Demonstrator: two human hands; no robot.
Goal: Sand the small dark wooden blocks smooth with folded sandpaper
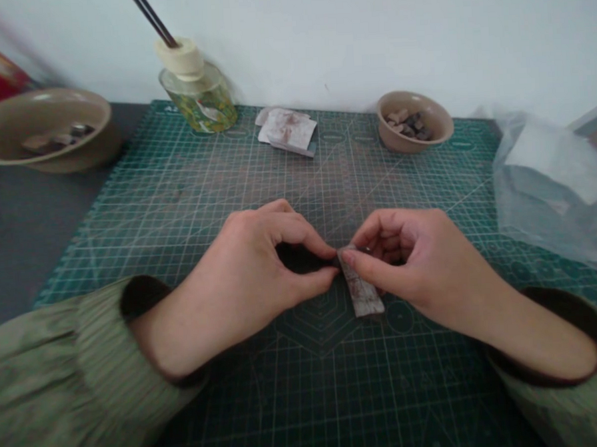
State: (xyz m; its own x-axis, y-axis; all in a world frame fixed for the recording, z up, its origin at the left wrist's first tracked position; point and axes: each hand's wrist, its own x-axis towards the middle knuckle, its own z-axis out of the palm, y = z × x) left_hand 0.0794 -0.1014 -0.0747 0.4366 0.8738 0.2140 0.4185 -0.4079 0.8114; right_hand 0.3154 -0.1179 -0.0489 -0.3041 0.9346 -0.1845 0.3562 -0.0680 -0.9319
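Above the cutting mat, my right hand (420, 257) pinches a narrow folded strip of pale, brown-stained paper (365, 295), possibly used sandpaper, between thumb and fingers. My left hand (260, 262) is closed in a pinch at the upper left edge of that strip. Between its thumb and forefinger tips is a small dark piece (336, 261), mostly hidden, touching or very close to the paper. The strip's lower end sticks out below my right thumb.
A green gridded cutting mat (216, 181) covers the table. At the back stand a reed diffuser bottle (199, 95), a stack of stained paper pieces (288, 130) and a small bowl (388, 135) of little blocks. A larger bowl (84, 151) is left, a plastic bag (543, 217) right.
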